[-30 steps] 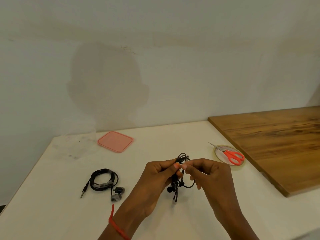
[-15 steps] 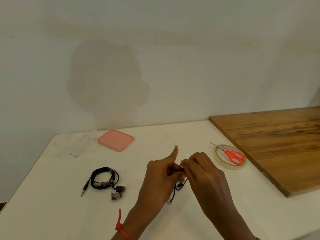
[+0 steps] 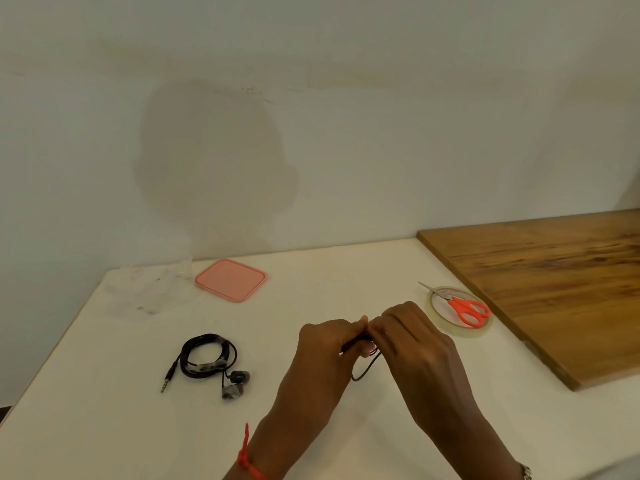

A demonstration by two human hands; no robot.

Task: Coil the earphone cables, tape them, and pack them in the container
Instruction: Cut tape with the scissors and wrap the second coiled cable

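Observation:
My left hand (image 3: pixel 327 344) and my right hand (image 3: pixel 412 337) meet fingertip to fingertip above the table centre, both gripping a black earphone cable (image 3: pixel 363 370). Most of that bundle is hidden inside my fingers; one loop hangs out below. A second black earphone (image 3: pixel 207 362), coiled and taped, lies on the table to the left with its jack and earbuds sticking out. A clear tape roll (image 3: pixel 437 308) sits to the right, with orange scissors (image 3: pixel 467 310) lying on top of it. A clear plastic container (image 3: pixel 149 289) stands at the back left, faint against the table.
A pink square lid (image 3: pixel 230 279) lies flat beside the container near the wall. A wooden board (image 3: pixel 554 285) covers the right side of the white table (image 3: pixel 104 427). The wall runs close behind.
The cable coil was open between my fingers; now both hands have closed over it and moved slightly right. My left index finger, raised half a second ago, has curled back down.

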